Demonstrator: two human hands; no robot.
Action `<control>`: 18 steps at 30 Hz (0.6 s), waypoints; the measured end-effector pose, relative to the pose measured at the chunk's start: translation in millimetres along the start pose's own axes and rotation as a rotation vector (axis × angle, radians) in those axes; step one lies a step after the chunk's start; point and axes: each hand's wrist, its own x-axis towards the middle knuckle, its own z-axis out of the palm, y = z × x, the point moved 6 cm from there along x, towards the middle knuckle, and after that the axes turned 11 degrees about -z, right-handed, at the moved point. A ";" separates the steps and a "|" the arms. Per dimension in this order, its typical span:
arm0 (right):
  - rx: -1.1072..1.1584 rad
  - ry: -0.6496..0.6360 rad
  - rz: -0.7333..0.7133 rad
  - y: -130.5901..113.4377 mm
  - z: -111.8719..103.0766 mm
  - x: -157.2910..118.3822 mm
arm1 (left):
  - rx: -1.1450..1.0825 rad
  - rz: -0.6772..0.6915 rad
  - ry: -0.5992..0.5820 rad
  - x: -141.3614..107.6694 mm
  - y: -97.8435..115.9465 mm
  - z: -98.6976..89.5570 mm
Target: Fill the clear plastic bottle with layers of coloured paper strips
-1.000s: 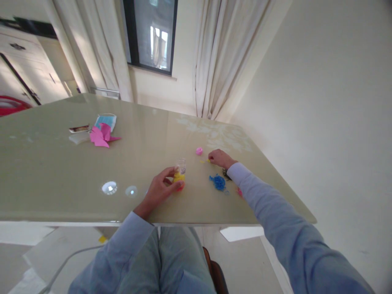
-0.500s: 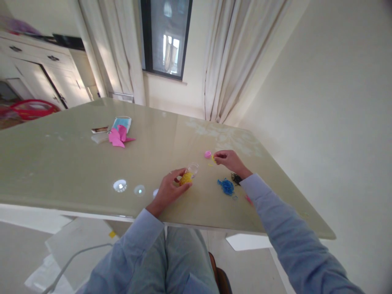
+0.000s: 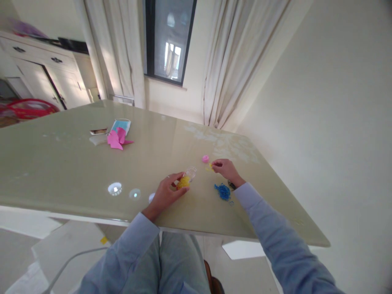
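My left hand (image 3: 168, 193) is wrapped round a small clear container (image 3: 190, 174) with yellow bands (image 3: 183, 182) inside, its clear end tilted away to the upper right. To the right, my right hand (image 3: 225, 168) pinches a few small yellow bands (image 3: 210, 166) just above the table. A pink round cap (image 3: 205, 159) lies beyond these fingertips, slightly left. Nearer me, below my right hand, is a pile of blue bands (image 3: 223, 191). Some black bands (image 3: 232, 185) show beside it, partly hidden by my right wrist.
On the glossy table (image 3: 70, 171), a pink paper shape (image 3: 116, 139) lies by a blue face mask (image 3: 121, 125) and a small flat packet (image 3: 98, 131) at the far left. The table's near edge runs above my lap. Curtains and a wall stand beyond.
The view has shifted a little. My right hand still pinches yellow bands near the pink cap, and its sleeve now covers more of the black bands. My left hand keeps its hold.
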 end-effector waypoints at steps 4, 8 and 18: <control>-0.156 -0.098 -0.048 7.2 7.9 8.4 | 0.001 -0.023 0.000 -0.3 0.6 -0.3; -0.252 -0.195 -0.103 9.2 13.7 14.4 | 0.003 -0.036 -0.006 -1.0 3.4 -1.0; -0.379 -0.348 -0.175 6.8 25.8 20.5 | 0.003 -0.046 -0.021 -1.4 3.7 0.0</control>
